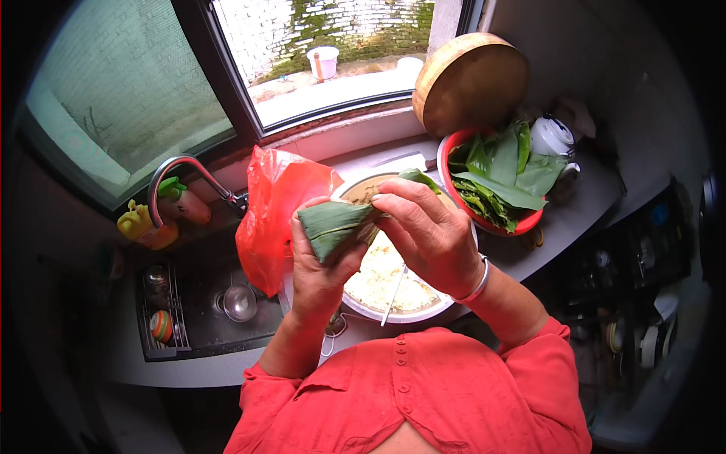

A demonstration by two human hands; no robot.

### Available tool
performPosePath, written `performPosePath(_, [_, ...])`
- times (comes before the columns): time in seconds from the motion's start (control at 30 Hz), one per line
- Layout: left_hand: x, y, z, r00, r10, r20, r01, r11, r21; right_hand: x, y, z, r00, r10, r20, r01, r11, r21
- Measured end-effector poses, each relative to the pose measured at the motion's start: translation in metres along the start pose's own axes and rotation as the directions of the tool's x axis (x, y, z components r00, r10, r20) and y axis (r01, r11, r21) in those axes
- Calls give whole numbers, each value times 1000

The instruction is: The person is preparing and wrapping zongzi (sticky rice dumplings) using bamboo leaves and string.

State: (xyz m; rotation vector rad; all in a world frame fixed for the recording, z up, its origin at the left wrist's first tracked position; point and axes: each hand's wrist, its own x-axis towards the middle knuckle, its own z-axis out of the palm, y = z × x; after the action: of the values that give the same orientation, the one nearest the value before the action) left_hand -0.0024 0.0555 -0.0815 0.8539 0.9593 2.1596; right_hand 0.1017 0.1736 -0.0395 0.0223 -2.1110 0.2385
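My left hand (320, 286) grips a cone-shaped parcel wrapped in green leaf (334, 227), which looks like a zongzi. At the parcel's narrow right end, the fingertips of my right hand (434, 244) pinch the leaf; a bracelet circles that wrist. Both hands are raised over a wide metal basin (368, 315) of pale rice grains (377, 269). From the rice, a light-coloured utensil handle (391, 301) leans over the near rim. A leaf tip (417, 177) shows at the basin's far side, partly behind my right hand.
Right of the rice stands a red basin (513, 228) of long green leaves (505, 164). Behind it are a round wooden board (471, 85) and a white kettle (550, 136). On the left, a red plastic bag (272, 221) sits beside the dark sink (198, 335) and curved faucet (164, 167).
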Motion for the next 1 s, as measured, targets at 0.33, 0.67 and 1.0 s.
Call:
performPosePath(0.33, [0, 3, -3, 1000, 23, -3, -23, 999, 29, 7, -3, -6, 992, -34, 124, 30, 999, 31])
performPosePath(0.67, [0, 5, -8, 997, 50, 66, -56, 994, 95, 12, 8, -13, 956, -91, 278, 50, 987, 152])
performPosePath(1.0, [-2, 11, -5, 995, 54, 85, -56, 998, 27, 7, 6, -6, 976, -148, 159, 142, 989, 45])
